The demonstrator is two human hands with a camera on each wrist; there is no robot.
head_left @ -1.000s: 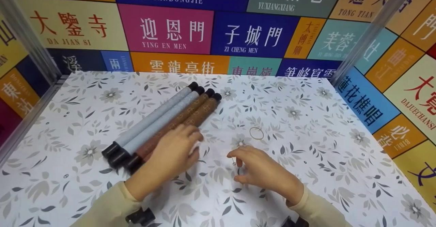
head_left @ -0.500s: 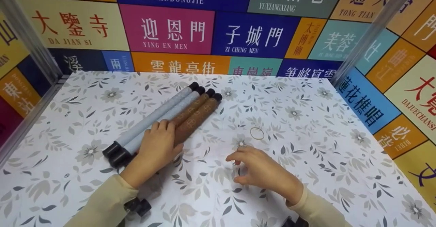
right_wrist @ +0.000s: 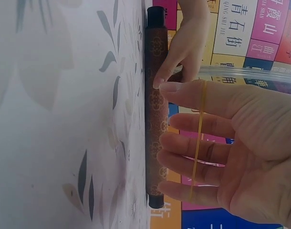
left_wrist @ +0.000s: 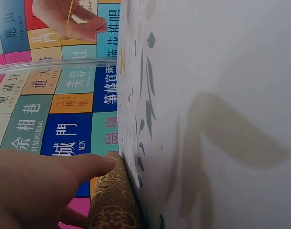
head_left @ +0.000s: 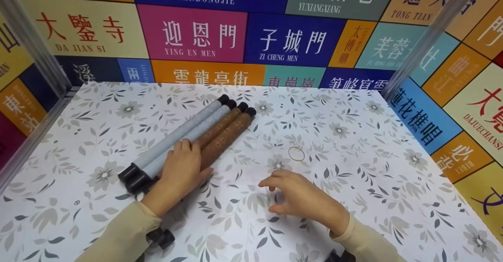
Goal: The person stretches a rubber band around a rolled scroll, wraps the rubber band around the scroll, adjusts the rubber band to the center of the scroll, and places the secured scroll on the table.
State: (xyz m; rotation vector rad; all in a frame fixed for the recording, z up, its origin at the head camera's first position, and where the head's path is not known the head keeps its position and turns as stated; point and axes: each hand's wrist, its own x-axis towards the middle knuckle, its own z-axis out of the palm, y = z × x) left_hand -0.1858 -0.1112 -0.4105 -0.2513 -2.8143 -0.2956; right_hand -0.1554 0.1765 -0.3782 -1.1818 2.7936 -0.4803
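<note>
Four-square to none, several rolled scrolls with black end caps lie side by side on the table, slanting away to the right. Two are pale blue scrolls (head_left: 177,136); two are brown patterned scrolls (head_left: 230,132). My left hand (head_left: 182,171) lies over the brown pair near their lower ends and grips them, its thumb against the near brown scroll (right_wrist: 157,105) in the right wrist view. My right hand (head_left: 300,195) is held to the right with fingers spread. A yellow rubber band (right_wrist: 199,138) stretches across its thumb and fingers.
A second rubber band (head_left: 296,154) lies on the floral tabletop (head_left: 353,156) beyond my right hand. Printed panels (head_left: 192,34) wall in the back and sides, with clear posts (head_left: 426,42) at the corners.
My left hand has moved left and down from the right side of the scrolls onto the brown pair, then stayed there. The right hand has barely moved.
</note>
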